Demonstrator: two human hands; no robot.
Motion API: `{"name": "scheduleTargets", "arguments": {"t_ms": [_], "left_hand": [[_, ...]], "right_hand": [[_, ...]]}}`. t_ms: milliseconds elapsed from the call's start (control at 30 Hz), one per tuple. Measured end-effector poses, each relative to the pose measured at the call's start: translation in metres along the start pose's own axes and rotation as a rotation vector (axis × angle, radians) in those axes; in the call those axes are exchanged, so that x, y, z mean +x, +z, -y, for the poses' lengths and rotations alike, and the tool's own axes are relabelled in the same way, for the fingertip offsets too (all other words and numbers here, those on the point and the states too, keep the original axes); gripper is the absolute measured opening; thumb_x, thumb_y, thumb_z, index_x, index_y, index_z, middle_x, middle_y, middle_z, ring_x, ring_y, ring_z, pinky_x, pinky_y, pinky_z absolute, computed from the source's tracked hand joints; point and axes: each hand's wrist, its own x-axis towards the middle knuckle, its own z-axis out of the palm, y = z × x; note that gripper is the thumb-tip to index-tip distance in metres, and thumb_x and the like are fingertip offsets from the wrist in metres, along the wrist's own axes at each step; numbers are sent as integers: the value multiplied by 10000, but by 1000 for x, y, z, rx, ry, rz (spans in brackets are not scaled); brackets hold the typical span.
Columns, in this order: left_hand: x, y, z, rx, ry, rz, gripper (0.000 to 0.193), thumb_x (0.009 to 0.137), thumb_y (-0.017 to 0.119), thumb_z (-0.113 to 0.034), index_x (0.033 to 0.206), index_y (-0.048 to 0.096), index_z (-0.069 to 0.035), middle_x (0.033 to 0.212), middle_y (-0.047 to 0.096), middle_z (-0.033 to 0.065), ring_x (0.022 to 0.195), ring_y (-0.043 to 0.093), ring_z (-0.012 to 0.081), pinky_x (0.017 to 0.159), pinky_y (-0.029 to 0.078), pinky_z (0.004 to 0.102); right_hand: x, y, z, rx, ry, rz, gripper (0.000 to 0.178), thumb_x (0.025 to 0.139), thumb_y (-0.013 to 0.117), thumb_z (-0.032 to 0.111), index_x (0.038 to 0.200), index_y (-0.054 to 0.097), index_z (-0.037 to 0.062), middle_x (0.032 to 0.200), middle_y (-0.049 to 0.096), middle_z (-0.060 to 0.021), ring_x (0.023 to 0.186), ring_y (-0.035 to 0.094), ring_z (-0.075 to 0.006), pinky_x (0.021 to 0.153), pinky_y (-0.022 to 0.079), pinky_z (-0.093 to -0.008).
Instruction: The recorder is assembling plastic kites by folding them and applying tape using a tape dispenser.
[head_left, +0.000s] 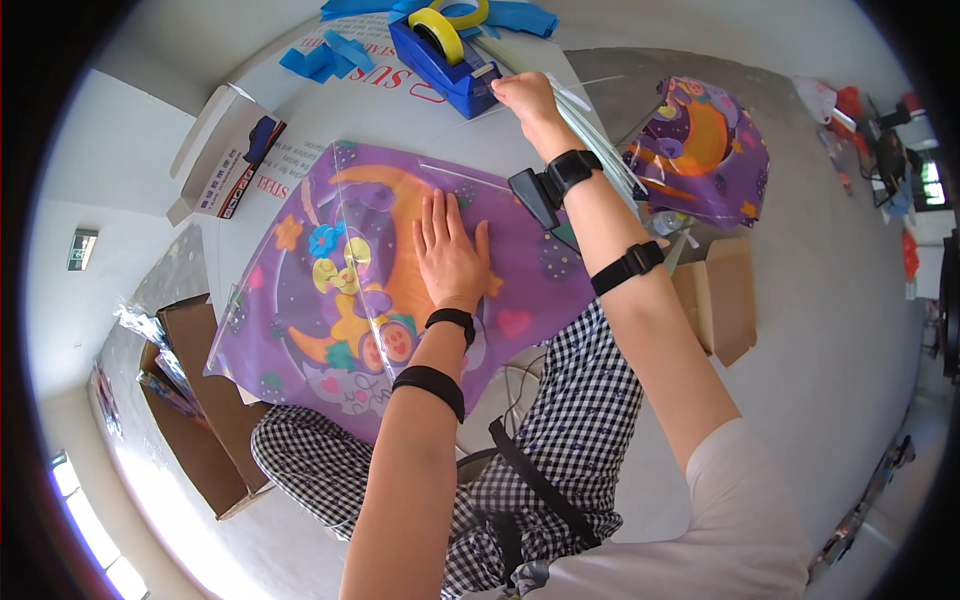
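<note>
A purple plastic kite (520, 250), printed with a cartoon animal on an orange moon, lies spread on the white tabletop and hangs over its near edge toward my knees. A thin pale rod or crease runs down its length. My left hand (450, 255) rests flat on the kite, fingers stretched out. Beyond it stands a blue tape dispenser (470, 90) with a yellow-cored roll. At the dispenser's cutting edge, my right hand (530, 100) is closed in a pinch on the end of the tape (490, 76); the fingertips show only partly.
Thin pale rods (590, 125) lie beyond my right wrist. More purple printed kite material (700, 150) is at the right, above an open cardboard box (722, 300). Blue strips (328, 58) and a printed carton (228, 155) sit at the far left; a brown box (200, 400) stands lower left.
</note>
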Motion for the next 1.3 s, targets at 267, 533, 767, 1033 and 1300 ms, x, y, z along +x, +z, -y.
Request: {"name": "scheduleTargets", "arguments": {"t_ms": [267, 533, 767, 1033, 1300], "left_hand": [[0, 3, 1, 32, 28, -25, 571, 954, 495, -385, 1389, 413, -25, 1480, 386, 130, 1415, 286, 262, 1157, 205, 440], [0, 3, 0, 28, 11, 2, 584, 947, 494, -390, 1382, 421, -8, 1476, 393, 144, 1421, 275, 271, 1160, 195, 453], [0, 3, 0, 26, -2, -3, 571, 956, 488, -389, 1393, 410, -30, 1486, 379, 122, 1421, 273, 258, 1164, 190, 438], [1, 1, -1, 11, -23, 39, 570, 953, 494, -381, 1390, 416, -24, 1478, 393, 125, 1419, 278, 260, 1163, 193, 438], [0, 2, 0, -13, -3, -11, 568, 949, 503, -377, 1382, 425, -17, 1473, 400, 128, 1416, 287, 263, 1162, 194, 441]], "right_hand": [[-26, 2, 17, 388, 170, -45, 119, 806, 641, 24, 791, 623, -92, 758, 650, -153, 697, 660, -257, 658, 539, -365], [-29, 2, -2, 163, 62, 67, 185, 875, 649, 82, 873, 611, -99, 892, 626, -129, 813, 643, -206, 752, 546, -303], [-43, -1, 14, -40, -104, -40, 189, 905, 612, 188, 920, 614, 0, 884, 645, -72, 823, 646, -154, 695, 503, -272], [-46, 5, 21, -2, -2, 16, 204, 919, 596, 211, 933, 604, 8, 898, 646, -61, 826, 653, -151, 682, 495, -264], [-46, 8, 8, 164, 13, -11, 252, 874, 644, 226, 923, 630, -21, 853, 656, -84, 770, 647, -157, 635, 492, -287]]}}
